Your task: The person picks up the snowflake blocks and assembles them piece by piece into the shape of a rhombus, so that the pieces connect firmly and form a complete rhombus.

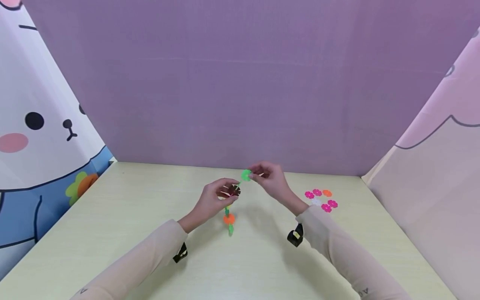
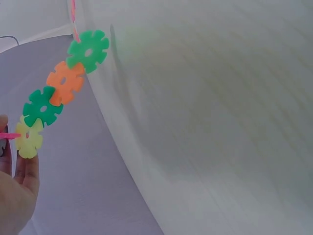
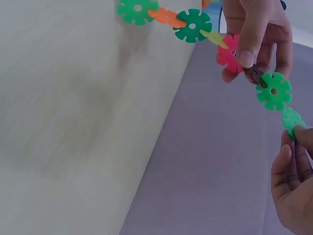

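- At the far left of the head view hung a curtain (image 1: 35, 83) printed with a white cartoon animal with round black eyes and a pink cheek.
- Next came the left hand (image 1: 213, 200), thumb and fingers pinching the flower-disc chain (image 1: 229, 218) around its pink and brown pieces.
- The chain trailed from that hand over the pale tabletop (image 1: 123, 208). Its pieces were thin, flat, matte discs with notched, petal-like rims; several showed a small hole in the middle. They were slotted edge into edge, some turned face-on, others nearly edge-on.
- In the right wrist view its colours ran, left to right: a green disc (image 3: 127, 11), an orange disc (image 3: 166, 18), a dark green disc (image 3: 183, 32), a yellow disc (image 3: 215, 37), a pink disc (image 3: 226, 58), partly under the thumb, a dark brown disc (image 3: 255, 74) and a second green disc (image 3: 266, 98).
- Just beside that last one was a light green disc (image 3: 292, 116); whether the two were joined could not be told.
- The right hand (image 1: 273, 179) pinched this light green piece by its edge between thumb and fingers.
- Farther right, a cluster of loose discs (image 1: 326, 208) lay on the tabletop: four pink, one orange, one white.
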The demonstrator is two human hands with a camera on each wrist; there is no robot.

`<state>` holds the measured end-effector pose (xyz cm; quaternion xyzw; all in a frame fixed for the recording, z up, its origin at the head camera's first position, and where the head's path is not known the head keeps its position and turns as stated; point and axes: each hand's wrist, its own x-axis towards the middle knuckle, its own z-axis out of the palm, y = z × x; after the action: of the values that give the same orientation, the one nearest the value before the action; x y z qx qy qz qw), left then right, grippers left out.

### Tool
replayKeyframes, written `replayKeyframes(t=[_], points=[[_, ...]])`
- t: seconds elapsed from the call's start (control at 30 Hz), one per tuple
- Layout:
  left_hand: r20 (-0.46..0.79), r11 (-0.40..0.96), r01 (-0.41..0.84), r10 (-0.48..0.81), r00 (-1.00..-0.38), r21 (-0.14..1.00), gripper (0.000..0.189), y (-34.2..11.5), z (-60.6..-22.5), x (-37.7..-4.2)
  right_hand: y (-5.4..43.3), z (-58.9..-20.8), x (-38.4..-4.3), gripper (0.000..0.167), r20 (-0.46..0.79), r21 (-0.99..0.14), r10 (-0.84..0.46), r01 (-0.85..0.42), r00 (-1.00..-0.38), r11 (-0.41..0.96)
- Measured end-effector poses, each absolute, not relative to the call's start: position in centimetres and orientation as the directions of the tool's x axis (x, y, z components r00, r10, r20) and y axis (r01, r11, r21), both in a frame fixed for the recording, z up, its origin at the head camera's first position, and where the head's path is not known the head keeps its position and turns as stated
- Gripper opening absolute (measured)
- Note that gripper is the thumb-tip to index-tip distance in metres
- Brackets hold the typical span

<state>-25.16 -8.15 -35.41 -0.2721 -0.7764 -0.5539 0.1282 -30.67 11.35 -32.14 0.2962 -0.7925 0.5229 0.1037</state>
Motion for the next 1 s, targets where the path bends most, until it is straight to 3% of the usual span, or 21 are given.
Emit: replayKeyframes(t=[0.4, 1.0], points=[[0.498, 0.258, 0.559, 0.268, -0.825, 0.788, 0.036, -8.3, -36.7, -26.1, 10.9, -29.6, -28.3, 0.015, 0.453, -0.759, -0.411, -0.585, -0.791, 0.287], [0.544, 0.233, 0.578, 0.197, -0.816, 0.782, 0.024, -8.3, -37.9, -27.3, 10.5, -29.8, -28.0, 0.015, 0.454, -0.749, -0.441, -0.600, -0.774, 0.280]])
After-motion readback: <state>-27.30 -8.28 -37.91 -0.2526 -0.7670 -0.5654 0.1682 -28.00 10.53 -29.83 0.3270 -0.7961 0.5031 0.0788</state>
